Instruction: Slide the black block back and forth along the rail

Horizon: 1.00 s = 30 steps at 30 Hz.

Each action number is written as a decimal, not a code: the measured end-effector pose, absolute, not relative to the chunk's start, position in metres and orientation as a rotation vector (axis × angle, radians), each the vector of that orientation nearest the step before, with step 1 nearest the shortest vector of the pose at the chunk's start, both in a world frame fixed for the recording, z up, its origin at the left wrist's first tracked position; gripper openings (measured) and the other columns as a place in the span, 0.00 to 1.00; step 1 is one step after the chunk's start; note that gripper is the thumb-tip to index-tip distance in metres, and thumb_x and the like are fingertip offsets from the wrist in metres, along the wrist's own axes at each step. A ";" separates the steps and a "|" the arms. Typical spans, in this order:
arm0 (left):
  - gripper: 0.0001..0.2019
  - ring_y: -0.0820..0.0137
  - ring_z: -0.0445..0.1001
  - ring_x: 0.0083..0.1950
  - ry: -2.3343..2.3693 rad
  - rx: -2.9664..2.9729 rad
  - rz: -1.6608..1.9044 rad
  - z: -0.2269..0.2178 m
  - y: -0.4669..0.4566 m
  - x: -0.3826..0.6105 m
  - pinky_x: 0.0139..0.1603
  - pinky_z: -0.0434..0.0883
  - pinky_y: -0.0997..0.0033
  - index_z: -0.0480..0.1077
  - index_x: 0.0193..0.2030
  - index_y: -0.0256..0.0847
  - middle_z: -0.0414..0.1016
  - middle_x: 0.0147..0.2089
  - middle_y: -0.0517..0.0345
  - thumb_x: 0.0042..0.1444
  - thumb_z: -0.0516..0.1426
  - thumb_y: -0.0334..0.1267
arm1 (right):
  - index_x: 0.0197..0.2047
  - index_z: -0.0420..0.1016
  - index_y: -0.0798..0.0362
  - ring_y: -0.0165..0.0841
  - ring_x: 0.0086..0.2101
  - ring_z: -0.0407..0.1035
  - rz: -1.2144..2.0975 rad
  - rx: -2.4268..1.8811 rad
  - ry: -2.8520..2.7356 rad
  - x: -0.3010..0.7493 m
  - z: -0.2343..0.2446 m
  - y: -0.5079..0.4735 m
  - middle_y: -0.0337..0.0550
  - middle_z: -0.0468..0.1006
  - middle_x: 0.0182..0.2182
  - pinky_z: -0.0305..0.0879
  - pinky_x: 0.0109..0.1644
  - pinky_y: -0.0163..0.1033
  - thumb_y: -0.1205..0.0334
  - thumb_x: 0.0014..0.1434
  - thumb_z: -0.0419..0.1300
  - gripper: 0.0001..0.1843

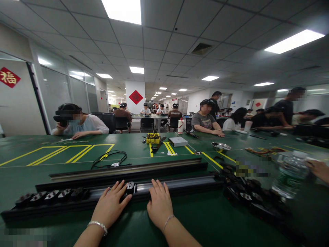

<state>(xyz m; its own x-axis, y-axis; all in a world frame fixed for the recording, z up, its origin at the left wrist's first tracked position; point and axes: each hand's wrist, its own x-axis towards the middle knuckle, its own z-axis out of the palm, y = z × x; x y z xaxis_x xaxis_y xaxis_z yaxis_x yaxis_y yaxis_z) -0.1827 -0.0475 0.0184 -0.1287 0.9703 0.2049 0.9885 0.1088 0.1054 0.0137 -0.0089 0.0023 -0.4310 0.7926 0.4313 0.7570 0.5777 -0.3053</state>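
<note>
A long black rail (180,184) with a shiny metal strip along its top lies across the green table before me. My left hand (111,203) rests palm down on it, fingers stretched and slightly spread. Its thumb is beside a small black block with a white-patterned top (131,187), perhaps touching it. To the right of that block, my right hand (161,205) lies with straight fingers over the rail, holding nothing. Several similar black blocks (51,195) sit in a row at the rail's left end. Both palms are hidden from view.
Behind the rail lies a second black rail (154,170), with a looped black cable (125,159) beyond. On the right are a pile of black parts (253,195), a water bottle (290,175) and another person's hand (318,170). A metal bowl (221,146) stands farther back. People sit across the table.
</note>
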 end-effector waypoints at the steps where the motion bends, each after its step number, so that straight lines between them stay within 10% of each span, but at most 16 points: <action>1: 0.30 0.64 0.48 0.65 -2.277 -2.016 -0.325 0.019 -0.048 -0.182 0.63 0.48 0.54 0.56 0.58 0.46 0.53 0.63 0.59 0.52 0.41 0.57 | 0.45 0.68 0.50 0.34 0.58 0.46 0.081 -1.238 -2.278 0.014 0.003 -0.009 0.39 0.57 0.59 0.32 0.62 0.45 0.63 0.50 0.51 0.18; 30: 0.29 0.60 0.47 0.66 -2.271 -1.956 -0.338 0.013 -0.047 -0.173 0.61 0.47 0.53 0.57 0.58 0.51 0.52 0.64 0.57 0.49 0.46 0.57 | 0.47 0.67 0.50 0.35 0.59 0.46 0.062 -1.248 -2.285 0.014 0.003 -0.009 0.40 0.57 0.59 0.33 0.62 0.45 0.62 0.51 0.52 0.19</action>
<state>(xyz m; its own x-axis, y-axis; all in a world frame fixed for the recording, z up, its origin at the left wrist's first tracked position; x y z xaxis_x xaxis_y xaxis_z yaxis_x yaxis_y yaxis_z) -0.1731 -0.0474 0.0132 -0.1543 0.9587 0.2391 0.9867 0.1372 0.0868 0.0137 -0.0092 0.0029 -0.4321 0.7941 0.4275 0.7696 0.5718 -0.2842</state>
